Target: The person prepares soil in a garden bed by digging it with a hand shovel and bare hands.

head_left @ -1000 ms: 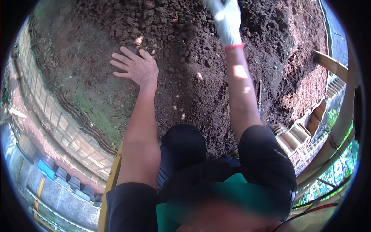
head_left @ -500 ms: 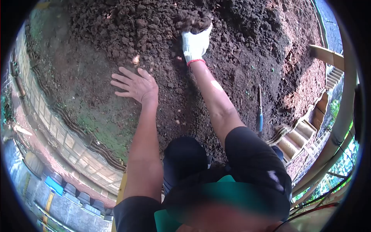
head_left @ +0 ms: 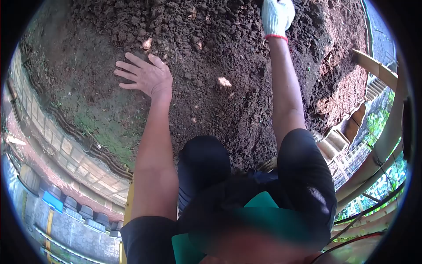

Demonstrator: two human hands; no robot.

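Note:
My left hand [head_left: 147, 77], bare, rests on the dark soil [head_left: 193, 101] with its fingers spread, at the border between smooth ground and loose clods. My right hand [head_left: 278, 18] wears a white knitted glove with a red cuff and is stretched far forward at the top edge of the view. It touches or hovers just over the crumbly soil there. Its fingertips are hidden or cut off, so what it holds, if anything, cannot be seen. Small sunlit spots lie on the soil between my hands.
My dark-clothed knee [head_left: 204, 156] is at the soil's near edge. A paved brick path [head_left: 79, 163] curves along the left. On the right are a bent wooden board [head_left: 376, 66], pale blocks [head_left: 334, 143] and a thick curved pole [head_left: 373, 169].
My right hand has swung right and forward; the soil clump seen at its fingers is out of sight. The blue-handled tool is no longer visible. My left hand stays spread on the soil.

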